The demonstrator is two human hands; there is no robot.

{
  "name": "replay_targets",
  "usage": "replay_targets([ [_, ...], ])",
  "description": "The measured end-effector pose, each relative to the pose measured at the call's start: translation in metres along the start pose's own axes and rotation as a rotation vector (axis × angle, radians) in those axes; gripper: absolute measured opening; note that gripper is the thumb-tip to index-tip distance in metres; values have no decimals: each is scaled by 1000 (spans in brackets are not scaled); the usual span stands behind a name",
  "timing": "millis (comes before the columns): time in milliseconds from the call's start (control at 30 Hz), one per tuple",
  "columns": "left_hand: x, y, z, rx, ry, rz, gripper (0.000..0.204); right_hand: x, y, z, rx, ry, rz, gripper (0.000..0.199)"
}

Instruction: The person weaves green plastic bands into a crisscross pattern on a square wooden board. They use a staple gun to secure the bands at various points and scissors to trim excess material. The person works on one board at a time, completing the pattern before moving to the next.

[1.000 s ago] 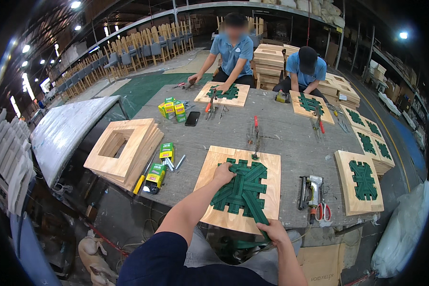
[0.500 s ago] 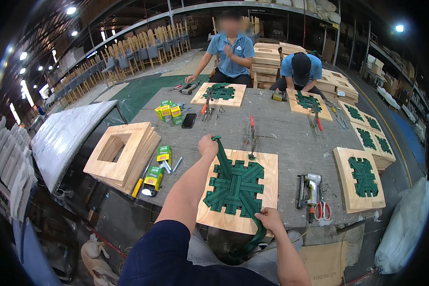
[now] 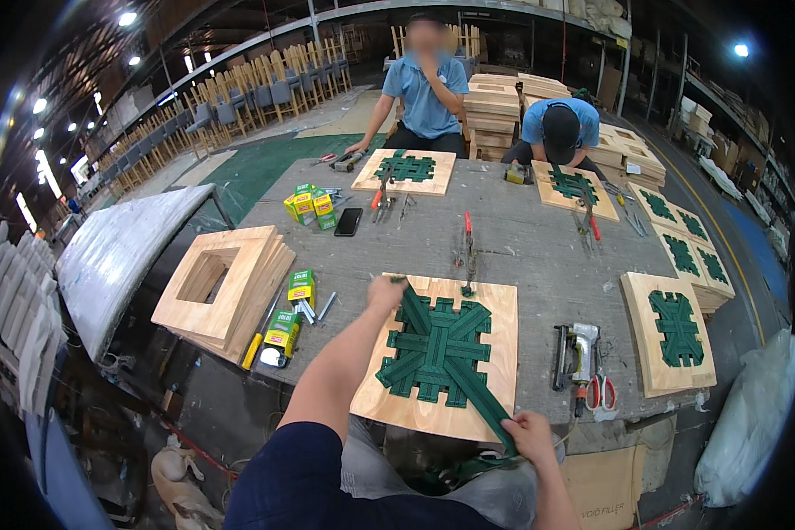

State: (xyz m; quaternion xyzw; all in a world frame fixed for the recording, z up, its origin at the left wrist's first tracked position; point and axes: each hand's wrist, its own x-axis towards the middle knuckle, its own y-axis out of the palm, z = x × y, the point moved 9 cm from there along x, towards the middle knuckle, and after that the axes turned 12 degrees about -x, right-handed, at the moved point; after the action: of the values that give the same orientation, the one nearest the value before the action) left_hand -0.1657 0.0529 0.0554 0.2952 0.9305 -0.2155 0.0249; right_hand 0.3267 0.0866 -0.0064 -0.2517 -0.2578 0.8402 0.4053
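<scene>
Nearest me, my right hand [image 3: 528,435] is pinching the loose tail of the green webbing strap [image 3: 481,402] at the near edge of the plywood seat frame [image 3: 495,305], fingers closed around it. I am judging that a jerk here could drag the woven lattice askew, since the strap is running diagonally across the flat bands. Beyond those fingers, my left hand [image 3: 385,291] is closing on the strap's far end at the frame's far-left corner; if it is slipping, tension is going. The wood is looking smooth and pale, the webbing matte and ribbed. Right of my fingers, a metal staple gun [image 3: 574,352] and red scissors [image 3: 601,390] are lying on the grey table [image 3: 539,238].
</scene>
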Motion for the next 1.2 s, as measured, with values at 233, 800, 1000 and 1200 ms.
replay_targets([
  [233,10,-36,-25,167,224,-79,38,22,20,33,-89,-78,-29,22],
  [800,-45,25,43,-536,-172,201,15,-3,-55,20,-182,-157,-402,12],
  [1000,-79,30,48,-774,-195,189,16,94,3,154,105,-375,-139,16],
  [1200,-89,31,47,-766,-110,215,17,174,82,235,19,-543,-44,27],
])
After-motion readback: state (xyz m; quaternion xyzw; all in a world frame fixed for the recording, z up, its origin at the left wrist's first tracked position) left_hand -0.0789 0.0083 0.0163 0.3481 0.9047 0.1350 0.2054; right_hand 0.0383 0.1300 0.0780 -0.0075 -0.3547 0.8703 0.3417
